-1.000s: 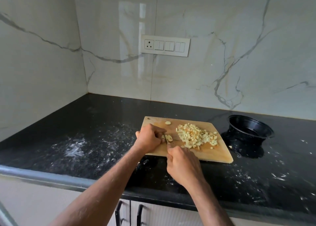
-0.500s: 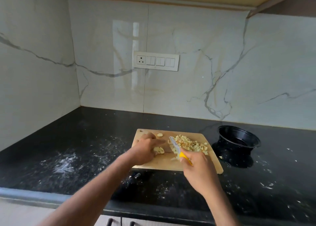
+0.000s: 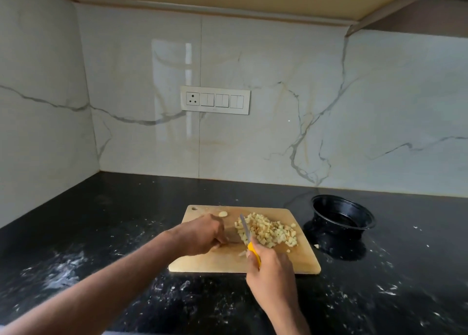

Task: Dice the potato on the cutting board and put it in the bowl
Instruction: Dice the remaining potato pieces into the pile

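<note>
The right hand [image 3: 272, 266] grips a yellow-handled knife [image 3: 249, 236], blade against the pile of diced potato [image 3: 269, 231] on the cutting board [image 3: 301, 261]. The left hand [image 3: 202, 234] rests curled on the board; whether it holds anything cannot be told. The black bowl [image 3: 343, 214] sits just right of the board.

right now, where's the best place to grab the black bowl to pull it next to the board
Probably the black bowl by its flared rim at the near-left edge, reaching from the cutting board side. It sits upright and looks empty, and the lip juts out from the wall, so fingers can pinch over it.
</note>
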Available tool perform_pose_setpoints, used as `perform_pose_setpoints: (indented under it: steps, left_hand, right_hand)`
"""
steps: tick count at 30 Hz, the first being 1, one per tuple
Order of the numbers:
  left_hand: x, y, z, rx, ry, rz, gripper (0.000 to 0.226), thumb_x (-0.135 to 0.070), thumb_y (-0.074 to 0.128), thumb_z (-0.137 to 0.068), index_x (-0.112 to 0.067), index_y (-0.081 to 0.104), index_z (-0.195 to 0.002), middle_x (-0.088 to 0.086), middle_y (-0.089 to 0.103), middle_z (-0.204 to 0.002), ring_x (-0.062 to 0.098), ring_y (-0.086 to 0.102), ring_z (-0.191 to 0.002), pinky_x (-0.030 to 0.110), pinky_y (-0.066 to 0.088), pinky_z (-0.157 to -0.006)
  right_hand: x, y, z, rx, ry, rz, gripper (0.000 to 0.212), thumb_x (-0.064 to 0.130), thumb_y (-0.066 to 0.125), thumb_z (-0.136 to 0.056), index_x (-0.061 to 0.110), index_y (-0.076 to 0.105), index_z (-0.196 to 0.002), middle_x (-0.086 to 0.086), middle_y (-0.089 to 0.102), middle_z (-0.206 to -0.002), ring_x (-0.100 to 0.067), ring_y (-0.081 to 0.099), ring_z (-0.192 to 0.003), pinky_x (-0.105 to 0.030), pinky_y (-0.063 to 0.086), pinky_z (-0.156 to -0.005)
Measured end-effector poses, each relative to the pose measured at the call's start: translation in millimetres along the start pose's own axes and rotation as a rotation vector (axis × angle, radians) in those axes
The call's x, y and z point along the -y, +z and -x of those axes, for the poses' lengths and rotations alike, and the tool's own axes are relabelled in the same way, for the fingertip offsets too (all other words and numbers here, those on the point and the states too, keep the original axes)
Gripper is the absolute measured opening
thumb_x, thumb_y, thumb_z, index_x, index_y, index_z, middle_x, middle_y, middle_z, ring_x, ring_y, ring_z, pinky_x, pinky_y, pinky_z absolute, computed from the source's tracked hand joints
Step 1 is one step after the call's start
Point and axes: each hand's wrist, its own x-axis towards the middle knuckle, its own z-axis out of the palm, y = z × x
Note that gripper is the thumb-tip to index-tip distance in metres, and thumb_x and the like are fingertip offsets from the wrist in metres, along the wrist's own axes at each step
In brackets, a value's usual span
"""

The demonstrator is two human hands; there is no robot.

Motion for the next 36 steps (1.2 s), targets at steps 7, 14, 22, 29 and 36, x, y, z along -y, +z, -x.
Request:
perform_pose_setpoints:
  steps: [7, 14, 22, 29, 36]
  left_hand:
    - [-51, 23, -13, -0.16, -0.451, -0.141, 0.026, 0.0, 0.049, -0.099, -0.006, 0.061, -0.121, 0.011, 0.063, -0.121, 0.025, 0.06, -0.111, 0.033, 0.05, -0.092]
    - [-50, 34, -9, -0.241, -0.537, 0.006, 0.028, -0.006, 0.052, -0.095, -0.009, 0.065, -0.12, 0.009, 0.064, -0.122, 0.023, 0.056, -0.111, 0.032, 0.047, -0.101]
    - [-4, 20, 14, -0.24, -0.411, 0.351, 0.044, -0.016, 0.083, -0.077, -0.017, 0.073, -0.121, -0.013, 0.068, -0.087, 0.007, 0.059, -0.079, 0.012, 0.047, -0.07]
    - [1, 30, 18, -0.331, -0.39, 0.485, 0.019, -0.02, 0.083, -0.078, -0.027, 0.068, -0.072, -0.017, 0.054, -0.06, 0.007, 0.044, -0.058, 0.021, 0.039, -0.064]
    - [3, 34, 16, -0.354, -0.401, 0.449, 0.018, -0.018, 0.081, -0.081, -0.011, 0.065, -0.076, 0.003, 0.063, -0.074, 0.011, 0.046, -0.069, 0.034, 0.048, -0.072]
  right_hand:
    - [3, 1, 3, 0.024, -0.014, -0.009, 0.041, 0.041, 0.056, -0.099, 0.032, 0.059, -0.138, 0.005, 0.07, -0.084, -0.017, 0.065, -0.074, -0.025, 0.041, -0.059]
    - [5, -1, 4, 0.001, -0.029, 0.038, 0.04, 0.037, 0.055, -0.099, 0.03, 0.06, -0.138, 0.008, 0.073, -0.092, -0.011, 0.066, -0.076, -0.025, 0.053, -0.067]
    - [20, 6, 10, -0.008, -0.079, 0.107, 0.041, 0.035, 0.052, -0.1, 0.029, 0.059, -0.14, 0.011, 0.074, -0.112, -0.011, 0.067, -0.096, -0.023, 0.053, -0.076]
    - [35, 20, 9, -0.004, -0.067, 0.094, 0.041, 0.031, 0.052, -0.1, 0.025, 0.059, -0.14, 0.007, 0.075, -0.109, -0.01, 0.07, -0.09, -0.023, 0.057, -0.073]
    - [41, 27, 4, -0.008, -0.089, 0.115, 0.039, 0.033, 0.054, -0.1, 0.026, 0.061, -0.137, 0.007, 0.076, -0.1, -0.011, 0.07, -0.086, -0.024, 0.057, -0.071]
